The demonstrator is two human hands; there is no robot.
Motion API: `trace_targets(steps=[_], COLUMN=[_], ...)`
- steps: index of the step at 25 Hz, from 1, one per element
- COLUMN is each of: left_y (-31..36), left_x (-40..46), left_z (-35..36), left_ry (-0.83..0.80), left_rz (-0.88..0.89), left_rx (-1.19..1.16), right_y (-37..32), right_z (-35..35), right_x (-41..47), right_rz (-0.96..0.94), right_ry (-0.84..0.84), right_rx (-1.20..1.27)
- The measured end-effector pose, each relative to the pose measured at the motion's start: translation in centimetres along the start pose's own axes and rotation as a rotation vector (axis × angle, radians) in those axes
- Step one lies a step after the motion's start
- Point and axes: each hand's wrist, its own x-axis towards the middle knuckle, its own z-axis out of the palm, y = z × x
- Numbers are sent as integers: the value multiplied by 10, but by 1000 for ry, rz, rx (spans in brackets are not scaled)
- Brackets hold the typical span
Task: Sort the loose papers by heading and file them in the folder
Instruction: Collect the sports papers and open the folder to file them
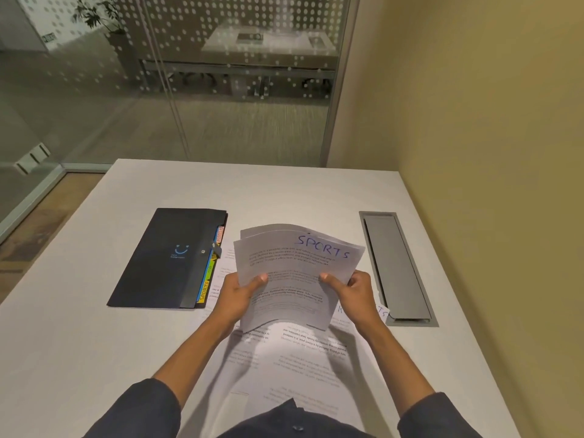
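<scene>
White printed sheets, small stack (294, 273), held up off table (79, 343), just right of black folder (170, 257). Top sheet headed "SPORTS" in blue handwriting, upper right corner; sheets bowed, fanned a bit at top edge. Left hand (240, 295) gripping stack's left side, thumb on front face, fingers curled behind. Right hand (350, 292) gripping right side same way, thumb on front. Both closed round stack, nothing else in them.

Folder flat on table, closed w/ strap and snap button, blue smiley logo on cover. Coloured index tabs (210, 270) sticking out along folder's right edge: yellow one nearest reads "SPORTS", green beyond it, blue and orange farther up; other labels too small to read.

More loose papers (300, 358) lying flat on table right of folder and nearer the person, under the raised stack, text upside down to camera. One sheet w/ blue handwritten heading (384, 311) peeking out behind right wrist, only last letters "TS" clear.

Grey metal cable hatch (398, 267) set in table, well right of folder, beyond the stack. Dark sleeves at bottom. Glass partition (189, 90) beyond table's far edge, behind folder; yellowish wall (489, 121) far right.
</scene>
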Motion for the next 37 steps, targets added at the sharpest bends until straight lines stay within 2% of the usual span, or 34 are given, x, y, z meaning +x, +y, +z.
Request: trace_targets(steps=[10,15,19,26,29,32,34,37], left_y=[5,10,-8,-22,-39,-42,-37,-28], left_x=[1,0,-6,-13,-17,-13,-7,0], left_z=[7,8,8,11,12,9,5,0], left_ry=[-28,-8,-67,-45,-54,-11,14,-8], left_rz=[43,73,5,-11,-76,-102,-120,-160], left_rx=[68,0,34,19,44,54,47,-21], right_y=[-1,-1,21,43,61,68,64,57], right_z=[-5,-11,-11,-13,-10,-12,-11,-9], right_x=[-3,-3,-7,-15,-20,-22,-22,-15], right_rz=[-63,-76,4,68,152,160,144,175], right_ry=[3,13,-10,41,-21,-29,7,89], right_rx=[-40,-17,-78,-55,-172,-221,-182,0])
